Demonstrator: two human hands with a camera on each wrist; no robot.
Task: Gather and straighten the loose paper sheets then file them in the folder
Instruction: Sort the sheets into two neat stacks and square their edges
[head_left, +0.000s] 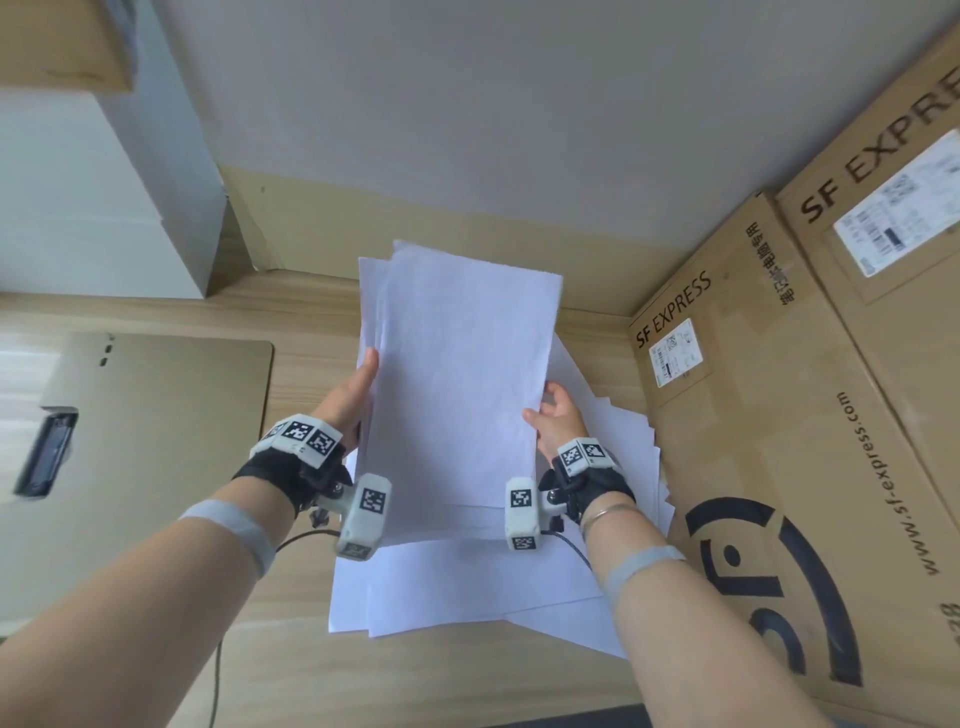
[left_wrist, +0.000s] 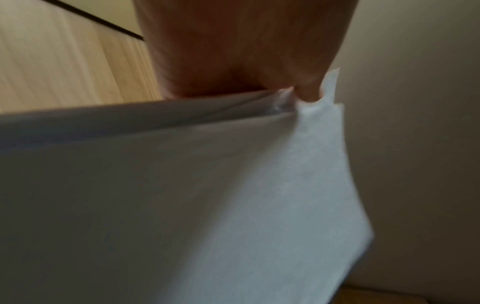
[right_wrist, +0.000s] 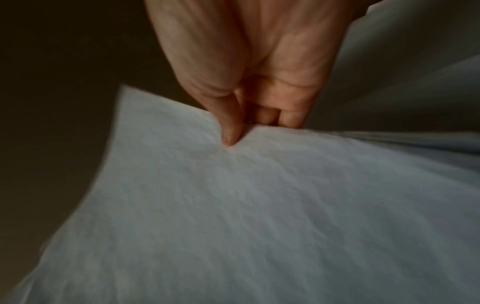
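I hold a bundle of white paper sheets (head_left: 457, 374) upright above the wooden desk, its top edges uneven. My left hand (head_left: 353, 400) grips the bundle's left edge, seen close up in the left wrist view as sheets (left_wrist: 233, 185) pinched under the hand (left_wrist: 246, 61). My right hand (head_left: 556, 421) pinches the right edge, thumb on the front; the right wrist view shows the thumb (right_wrist: 231, 127) pressed on the paper (right_wrist: 259, 205). More loose sheets (head_left: 467, 587) lie fanned on the desk beneath. A tan folder (head_left: 156, 415) with a black clip lies flat at the left.
Large SF Express cardboard boxes (head_left: 779, 415) stand along the right side. White boxes (head_left: 93, 197) are stacked at the back left with a cardboard box on top. A grey wall is behind. Bare wooden desk (head_left: 291, 675) shows at the front.
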